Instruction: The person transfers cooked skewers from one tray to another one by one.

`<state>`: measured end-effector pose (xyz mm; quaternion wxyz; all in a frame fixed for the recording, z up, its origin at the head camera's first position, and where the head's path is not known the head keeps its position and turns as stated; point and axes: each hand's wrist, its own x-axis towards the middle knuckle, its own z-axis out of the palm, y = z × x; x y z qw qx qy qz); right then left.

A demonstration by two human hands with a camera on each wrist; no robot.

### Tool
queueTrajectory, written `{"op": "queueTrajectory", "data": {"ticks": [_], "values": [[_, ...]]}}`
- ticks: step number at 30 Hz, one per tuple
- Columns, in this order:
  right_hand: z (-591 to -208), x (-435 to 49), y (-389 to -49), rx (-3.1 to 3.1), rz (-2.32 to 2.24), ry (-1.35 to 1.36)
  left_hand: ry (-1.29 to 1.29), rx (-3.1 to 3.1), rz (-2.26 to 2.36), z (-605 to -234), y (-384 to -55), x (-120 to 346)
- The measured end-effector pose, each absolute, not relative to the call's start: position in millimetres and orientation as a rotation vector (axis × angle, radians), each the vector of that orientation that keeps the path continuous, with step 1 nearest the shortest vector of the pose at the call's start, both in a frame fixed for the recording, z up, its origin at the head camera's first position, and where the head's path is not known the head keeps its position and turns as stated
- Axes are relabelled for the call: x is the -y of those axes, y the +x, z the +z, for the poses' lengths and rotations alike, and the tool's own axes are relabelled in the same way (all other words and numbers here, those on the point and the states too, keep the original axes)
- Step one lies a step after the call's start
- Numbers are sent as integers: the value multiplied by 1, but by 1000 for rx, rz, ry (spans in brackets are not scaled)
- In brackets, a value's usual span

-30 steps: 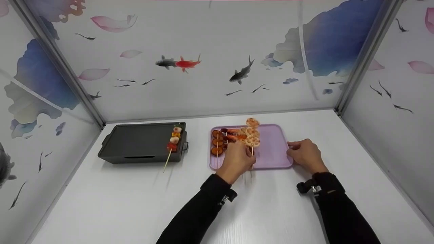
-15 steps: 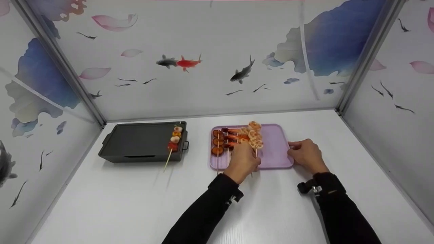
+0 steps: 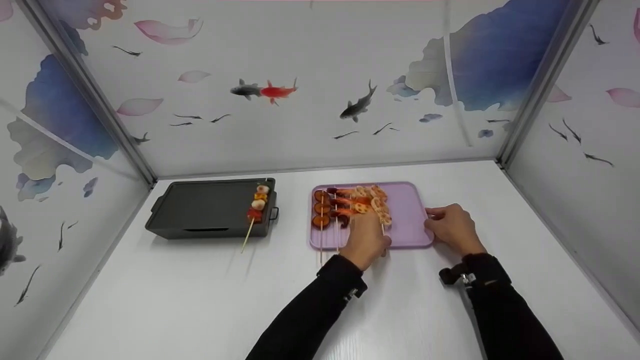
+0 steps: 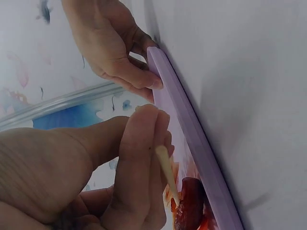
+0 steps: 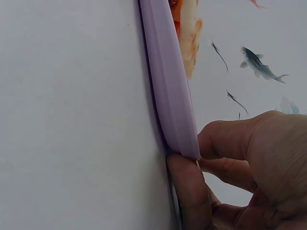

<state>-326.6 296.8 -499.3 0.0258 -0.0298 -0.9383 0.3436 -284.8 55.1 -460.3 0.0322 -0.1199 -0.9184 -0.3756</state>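
Observation:
In the head view, the left hand [image 3: 366, 239] grips the stick of a lotus-root skewer [image 3: 381, 206], whose pale holed slices lie over the purple tray [image 3: 406, 215] right of its middle. In the left wrist view a stick end [image 4: 165, 167] pokes out by the curled fingers. Beside it on the tray are an orange shrimp skewer [image 3: 344, 202] and, at the left, a skewer of round brown slices [image 3: 321, 210]. The right hand [image 3: 454, 229] pinches the tray's right edge; in the right wrist view, thumb and finger clasp the tray corner [image 5: 180, 129]. The left hand hides part of the sticks.
A dark grill box [image 3: 210, 207] with a side handle stands at the left on the white table [image 3: 190, 300]. One colourful skewer [image 3: 257, 202] lies on its right end, the stick overhanging the front. Printed walls [image 3: 320, 60] enclose the table at back and sides.
The left hand has moved right and slightly down with the lotus-root skewer, and its slices have come lower over the tray, now tilted. The right hand stays at the tray's edge.

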Motion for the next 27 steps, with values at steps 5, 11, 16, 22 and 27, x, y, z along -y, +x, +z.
{"op": "queueTrajectory", "data": {"ticks": [5,11,16,22,27], "values": [[-500,-297,-327,2903,1077,-105,-372,2834,-1196,-463,-284,-61],[-500,-297,-328,2897,1074,-102,-376,2829,-1195,-463,-285,-65],[-499,-296,-328,2880,1070,-91,-402,2828,-1176,-460,-285,-65],[-499,-296,-328,2887,1047,-85,-430,2835,-1187,-459,-283,-66],[-500,-297,-328,2902,1045,-97,-405,2870,-1207,-458,-280,-67]]}}
